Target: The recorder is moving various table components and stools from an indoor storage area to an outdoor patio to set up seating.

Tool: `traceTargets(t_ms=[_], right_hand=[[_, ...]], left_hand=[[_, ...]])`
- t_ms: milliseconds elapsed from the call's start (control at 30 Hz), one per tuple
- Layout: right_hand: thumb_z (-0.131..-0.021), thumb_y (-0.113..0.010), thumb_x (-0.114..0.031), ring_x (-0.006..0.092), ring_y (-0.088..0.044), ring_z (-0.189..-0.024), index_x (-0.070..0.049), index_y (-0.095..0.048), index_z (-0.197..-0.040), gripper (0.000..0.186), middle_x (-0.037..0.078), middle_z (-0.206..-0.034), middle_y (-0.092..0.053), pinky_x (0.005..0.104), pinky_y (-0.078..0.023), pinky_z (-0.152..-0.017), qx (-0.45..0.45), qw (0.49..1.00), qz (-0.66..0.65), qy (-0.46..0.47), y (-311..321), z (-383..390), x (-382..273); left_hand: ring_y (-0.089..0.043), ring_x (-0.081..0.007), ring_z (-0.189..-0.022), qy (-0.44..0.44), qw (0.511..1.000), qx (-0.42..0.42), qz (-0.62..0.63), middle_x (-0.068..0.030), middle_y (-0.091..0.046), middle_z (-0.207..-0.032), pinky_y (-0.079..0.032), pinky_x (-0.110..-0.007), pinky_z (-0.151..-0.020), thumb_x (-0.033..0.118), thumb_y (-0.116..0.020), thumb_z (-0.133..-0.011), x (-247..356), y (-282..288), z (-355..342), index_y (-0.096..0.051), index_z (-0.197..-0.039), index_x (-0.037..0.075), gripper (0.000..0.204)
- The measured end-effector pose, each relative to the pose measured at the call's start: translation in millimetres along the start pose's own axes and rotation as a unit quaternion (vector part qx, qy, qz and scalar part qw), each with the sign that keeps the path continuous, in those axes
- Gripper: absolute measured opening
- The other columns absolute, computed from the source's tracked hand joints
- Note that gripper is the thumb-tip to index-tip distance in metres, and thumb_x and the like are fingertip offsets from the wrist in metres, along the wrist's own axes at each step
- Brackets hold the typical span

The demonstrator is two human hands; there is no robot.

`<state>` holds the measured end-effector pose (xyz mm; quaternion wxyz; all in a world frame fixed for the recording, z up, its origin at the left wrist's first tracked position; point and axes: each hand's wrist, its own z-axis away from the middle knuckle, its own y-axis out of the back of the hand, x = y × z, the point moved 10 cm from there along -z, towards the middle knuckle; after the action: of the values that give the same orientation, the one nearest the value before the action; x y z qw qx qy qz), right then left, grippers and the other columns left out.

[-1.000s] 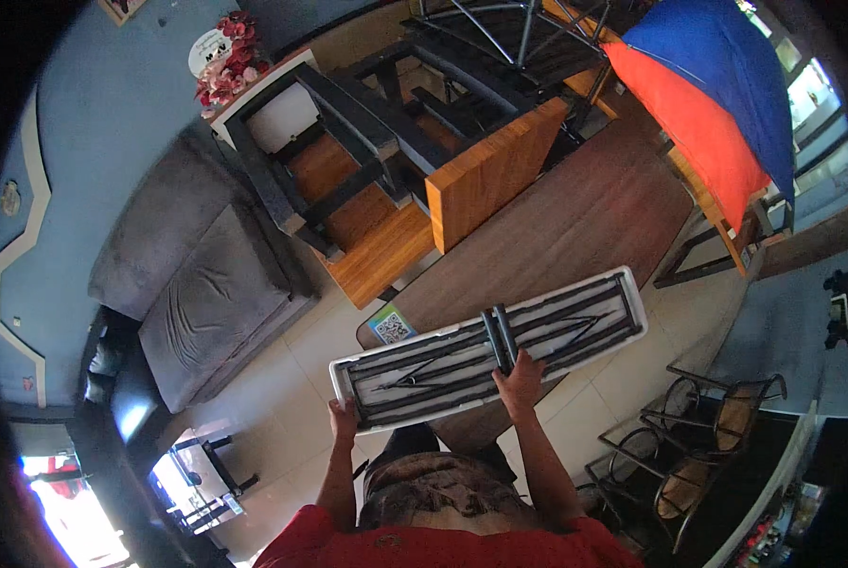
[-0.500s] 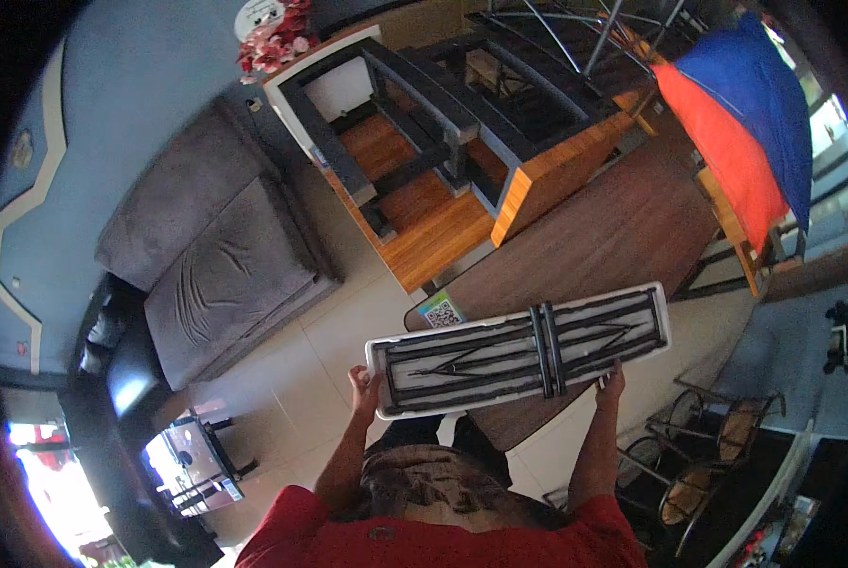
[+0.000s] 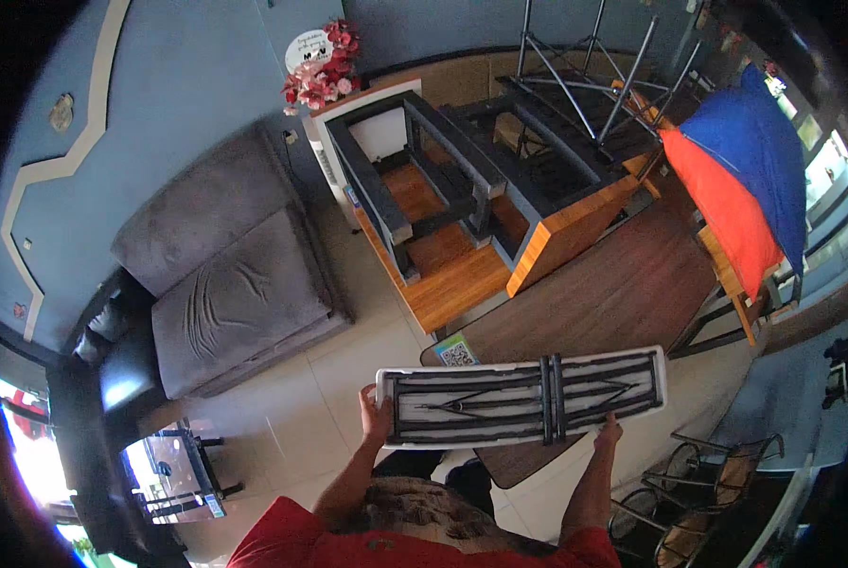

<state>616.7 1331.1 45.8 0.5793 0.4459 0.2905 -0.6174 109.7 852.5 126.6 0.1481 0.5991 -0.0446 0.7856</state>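
Observation:
A folded table [image 3: 500,424] with a white rim lies across in front of me, its underside up. Dark metal legs are tucked flat inside it, and two dark bars cross it right of the middle. My left hand [image 3: 375,415] is closed round its left end, thumb on the rim. At the lower right edge my right hand [image 3: 609,431] grips the rim, with some fingers hidden underneath. Just beyond stands a dark brown wooden table [image 3: 594,275], partly covered by the folded one. A square printed card [image 3: 457,352] lies on its near left corner.
Upturned wooden tables with dark frames [image 3: 462,293] are piled ahead. A grey sofa [image 3: 244,293] stands left, with a small dark table [image 3: 173,473] nearer. Orange and blue cushions [image 3: 727,204] sit far right; metal-framed chairs [image 3: 698,488] stand at the near right.
The folded table has come lower and turned nearly level, both hands still holding it. The view has shifted, so the room's furniture appears further right and lower.

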Motion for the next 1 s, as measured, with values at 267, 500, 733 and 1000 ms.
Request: traceTargets(t_ms=[267,500,733,1000], right_hand=[[-0.081,-0.065,-0.019,0.0129,-0.039,-0.056,0.000,-0.055,-0.093,0.025,0.002,-0.071,-0.047,0.0338,-0.035,-0.049,0.037,0.997,-0.064,0.007,29.5,91.4,9.4],[-0.083,-0.055,-0.006,0.0267,-0.048,-0.113,0.006,-0.038,-0.128,0.049,0.017,-0.127,-0.046,0.0381,-0.037,-0.098,-0.078,0.956,-0.235,0.156,-6.2,241.2,-117.1],[-0.081,-0.055,-0.005,0.0276,-0.044,-0.118,0.003,-0.034,-0.132,0.055,0.016,-0.132,-0.042,0.0379,-0.032,-0.102,-0.073,0.942,-0.261,0.196,-53.0,285.3,-177.9],[-0.083,-0.062,-0.018,0.0276,-0.035,-0.127,0.003,-0.026,-0.138,0.069,0.016,-0.138,-0.034,0.0406,-0.026,-0.106,-0.129,0.923,-0.237,0.276,-147.6,320.3,-273.3]], left_hand=[[-0.050,-0.0110,-0.068,-0.041,0.994,-0.086,0.052,-0.0067,-0.056,-0.083,-0.042,-0.026,-0.055,0.001,-0.053,-0.087,77.8,37.4,-22.2,-0.036,-0.112,0.012,0.032],[-0.047,-0.0084,-0.071,-0.173,0.969,-0.161,-0.067,-0.0003,-0.053,-0.082,-0.041,-0.023,-0.062,0.001,-0.051,-0.088,185.3,80.0,-36.6,-0.047,-0.107,0.009,0.020],[-0.051,-0.0091,-0.079,-0.154,0.978,-0.138,-0.035,-0.0020,-0.057,-0.088,-0.042,-0.024,-0.069,-0.002,-0.050,-0.085,276.1,117.5,-83.9,-0.051,-0.114,0.006,0.030],[-0.053,-0.0132,-0.091,-0.225,0.964,-0.140,0.014,-0.0063,-0.058,-0.102,-0.041,-0.026,-0.079,-0.007,-0.045,-0.084,339.1,140.2,-156.9,-0.051,-0.119,0.005,0.037]])
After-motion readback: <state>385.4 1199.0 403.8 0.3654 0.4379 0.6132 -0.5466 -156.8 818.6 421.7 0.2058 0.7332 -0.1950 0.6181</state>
